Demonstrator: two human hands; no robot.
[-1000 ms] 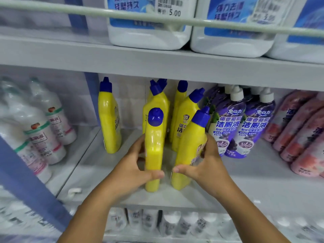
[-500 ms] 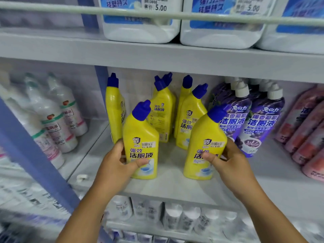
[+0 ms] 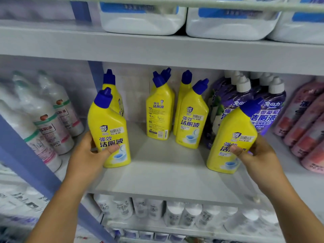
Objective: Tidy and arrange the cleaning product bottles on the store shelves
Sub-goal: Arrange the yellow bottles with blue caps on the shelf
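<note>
Two yellow toilet-cleaner bottles with blue caps stand upright near the front of the grey shelf, labels facing me. My left hand grips the left yellow bottle low down, thumb across its label. My right hand grips the right yellow bottle the same way, thumb on the label. A wide gap lies between them. Behind the left bottle stands another yellow bottle. Several more yellow bottles stand at the back middle of the shelf.
Purple bottles with white caps crowd behind the right yellow bottle; pink bottles lean further right. White bottles fill the left bay past a blue upright. Large white jugs sit on the shelf above, small white bottles below.
Both hands have spread the two front yellow bottles apart, the left one leftward and the right one rightward, after turning their labels toward me. The view has moved closer.
</note>
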